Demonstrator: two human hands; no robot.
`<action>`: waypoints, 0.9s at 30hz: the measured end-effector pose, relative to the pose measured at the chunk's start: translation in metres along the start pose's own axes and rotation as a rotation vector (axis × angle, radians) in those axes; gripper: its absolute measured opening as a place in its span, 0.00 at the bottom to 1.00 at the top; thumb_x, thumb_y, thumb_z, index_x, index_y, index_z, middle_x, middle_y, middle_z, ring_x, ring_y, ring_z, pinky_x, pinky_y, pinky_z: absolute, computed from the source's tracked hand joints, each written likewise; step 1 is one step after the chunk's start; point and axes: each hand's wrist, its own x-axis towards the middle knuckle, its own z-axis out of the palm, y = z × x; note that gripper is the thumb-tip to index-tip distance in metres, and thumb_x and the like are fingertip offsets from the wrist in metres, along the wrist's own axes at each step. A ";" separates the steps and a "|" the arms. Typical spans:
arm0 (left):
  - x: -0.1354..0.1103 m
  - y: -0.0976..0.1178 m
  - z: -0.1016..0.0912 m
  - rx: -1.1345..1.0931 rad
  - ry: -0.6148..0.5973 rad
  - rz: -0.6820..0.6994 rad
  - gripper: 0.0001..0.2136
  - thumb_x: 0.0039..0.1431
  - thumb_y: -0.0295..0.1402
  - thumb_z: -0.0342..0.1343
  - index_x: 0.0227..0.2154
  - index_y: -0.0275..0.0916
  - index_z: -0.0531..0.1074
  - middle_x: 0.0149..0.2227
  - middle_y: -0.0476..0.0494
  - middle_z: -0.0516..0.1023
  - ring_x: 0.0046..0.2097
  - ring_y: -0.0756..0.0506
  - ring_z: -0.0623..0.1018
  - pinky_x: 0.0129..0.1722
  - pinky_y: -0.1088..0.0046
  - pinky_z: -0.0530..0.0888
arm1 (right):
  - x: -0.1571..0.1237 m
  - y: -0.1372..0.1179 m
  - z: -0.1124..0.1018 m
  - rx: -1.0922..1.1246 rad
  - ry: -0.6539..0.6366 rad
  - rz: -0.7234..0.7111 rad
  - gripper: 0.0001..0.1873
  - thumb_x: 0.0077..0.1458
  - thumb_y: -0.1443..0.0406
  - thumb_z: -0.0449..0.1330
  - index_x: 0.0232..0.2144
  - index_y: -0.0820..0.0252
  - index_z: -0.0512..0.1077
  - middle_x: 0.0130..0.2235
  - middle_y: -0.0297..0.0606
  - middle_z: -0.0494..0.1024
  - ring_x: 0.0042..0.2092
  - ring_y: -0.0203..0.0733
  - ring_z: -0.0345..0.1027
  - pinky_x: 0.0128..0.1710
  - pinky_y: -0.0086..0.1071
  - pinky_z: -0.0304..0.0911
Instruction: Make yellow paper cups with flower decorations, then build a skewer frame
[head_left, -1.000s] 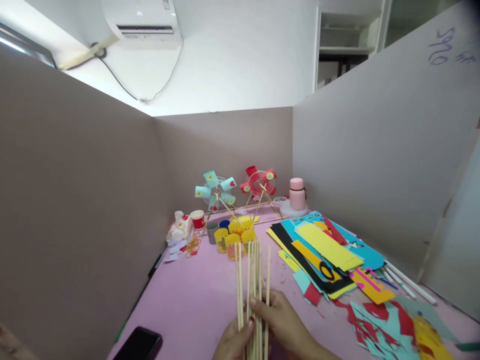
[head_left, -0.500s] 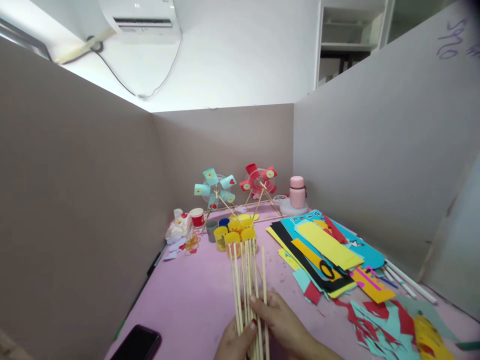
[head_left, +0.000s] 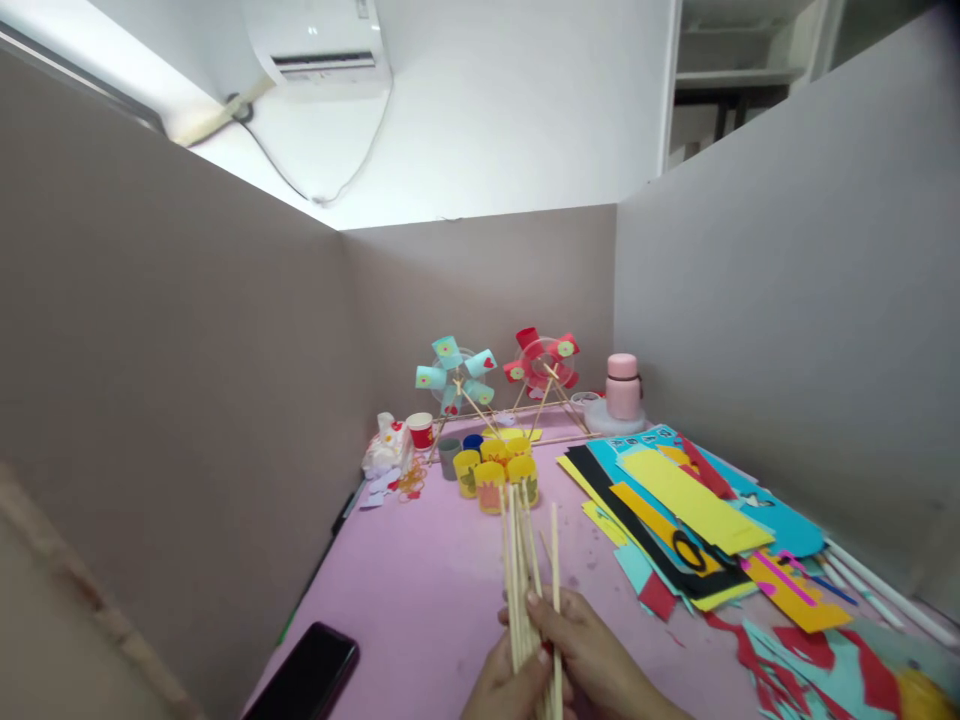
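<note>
The left hand point(head_left: 504, 688) is closed around the lower part of a bundle of thin wooden sticks point(head_left: 516, 575); the right hand point(head_left: 600, 660) comes in from the right, its thumb pressed against the same bundle. The hands touch or nearly touch at the sticks; their lower ends drop below the view, so how the fingers wrap there I cannot tell. The sticks' long axis runs away from the person, tips toward the table's far edge, fanning slightly. One lone stick point(head_left: 555, 560) stands apart along the bundle's right side, nearer the right hand than the left; the rest lie between both thumbs.

Beyond the tips, well short of the table's point(head_left: 420, 590) far edge, yellow cups point(head_left: 491, 487) stand clustered. Behind them, near that edge, are a light-blue wheel model point(head_left: 447, 352) and a red wheel model point(head_left: 529, 342). A phone point(head_left: 306, 675) lies left of the left hand, by the table's left edge. Paper sheets point(head_left: 690, 500) spread toward the right edge, with cut scraps point(head_left: 832, 665) nearer, right of the right hand.
</note>
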 end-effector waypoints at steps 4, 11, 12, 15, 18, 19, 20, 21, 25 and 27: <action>0.001 0.010 -0.002 0.276 0.151 0.096 0.30 0.40 0.62 0.52 0.33 0.37 0.66 0.19 0.56 0.64 0.15 0.57 0.60 0.15 0.80 0.60 | 0.001 0.003 -0.004 -0.079 -0.161 -0.046 0.30 0.41 0.41 0.58 0.31 0.63 0.72 0.15 0.29 0.69 0.17 0.34 0.63 0.19 0.26 0.56; -0.010 0.090 -0.088 0.671 0.577 0.203 0.17 0.59 0.47 0.42 0.39 0.39 0.63 0.26 0.55 0.64 0.22 0.55 0.64 0.21 0.81 0.61 | 0.002 -0.003 -0.026 -0.318 0.127 -0.175 0.34 0.45 0.40 0.53 0.39 0.62 0.74 0.35 0.46 0.79 0.36 0.44 0.70 0.31 0.32 0.61; -0.011 0.102 -0.107 0.763 0.645 0.179 0.14 0.61 0.43 0.41 0.40 0.38 0.63 0.27 0.54 0.65 0.24 0.54 0.67 0.22 0.80 0.63 | 0.004 -0.003 -0.030 -0.353 0.145 -0.208 0.33 0.46 0.41 0.53 0.39 0.62 0.74 0.36 0.45 0.79 0.36 0.45 0.70 0.32 0.33 0.61; -0.009 0.126 -0.154 1.066 0.807 0.025 0.09 0.59 0.34 0.50 0.39 0.35 0.67 0.34 0.48 0.71 0.34 0.50 0.72 0.34 0.71 0.71 | 0.009 -0.001 -0.039 -0.446 0.210 -0.284 0.29 0.49 0.44 0.52 0.39 0.60 0.74 0.38 0.44 0.79 0.41 0.47 0.69 0.38 0.35 0.62; -0.004 0.130 -0.179 1.322 0.878 -0.154 0.11 0.58 0.35 0.53 0.42 0.35 0.68 0.41 0.45 0.73 0.39 0.47 0.75 0.39 0.64 0.73 | 0.014 -0.001 -0.046 -0.518 0.275 -0.326 0.26 0.52 0.47 0.52 0.40 0.60 0.73 0.41 0.45 0.78 0.45 0.48 0.69 0.42 0.35 0.62; -0.002 0.128 -0.182 1.396 0.894 -0.196 0.12 0.59 0.35 0.52 0.43 0.36 0.68 0.42 0.44 0.73 0.40 0.47 0.75 0.40 0.63 0.73 | 0.015 0.000 -0.049 -0.533 0.287 -0.330 0.26 0.52 0.48 0.52 0.41 0.61 0.72 0.42 0.45 0.77 0.46 0.48 0.69 0.43 0.35 0.62; 0.000 0.125 -0.184 1.465 0.908 -0.225 0.13 0.59 0.35 0.52 0.45 0.36 0.67 0.43 0.44 0.73 0.41 0.46 0.75 0.41 0.62 0.73 | 0.017 0.000 -0.053 -0.541 0.296 -0.325 0.26 0.51 0.48 0.52 0.41 0.62 0.72 0.43 0.46 0.77 0.46 0.48 0.69 0.44 0.35 0.63; 0.001 0.122 -0.184 1.529 0.920 -0.246 0.14 0.59 0.36 0.52 0.46 0.36 0.66 0.44 0.43 0.73 0.42 0.46 0.75 0.42 0.61 0.73 | 0.019 0.001 -0.057 -0.543 0.303 -0.312 0.26 0.51 0.48 0.52 0.40 0.63 0.72 0.43 0.47 0.78 0.45 0.49 0.70 0.44 0.35 0.63; 0.002 0.113 -0.184 1.731 0.930 -0.288 0.15 0.60 0.36 0.51 0.48 0.36 0.66 0.44 0.43 0.73 0.41 0.46 0.75 0.42 0.61 0.73 | 0.026 0.005 -0.073 -0.528 0.363 -0.262 0.27 0.48 0.47 0.53 0.37 0.63 0.73 0.41 0.47 0.79 0.43 0.50 0.72 0.44 0.36 0.65; 0.000 0.112 -0.186 1.799 0.923 -0.309 0.14 0.60 0.36 0.51 0.46 0.36 0.66 0.43 0.43 0.74 0.41 0.46 0.76 0.41 0.61 0.73 | 0.029 0.007 -0.078 -0.519 0.382 -0.244 0.26 0.47 0.47 0.53 0.37 0.63 0.73 0.40 0.46 0.80 0.43 0.50 0.73 0.43 0.35 0.66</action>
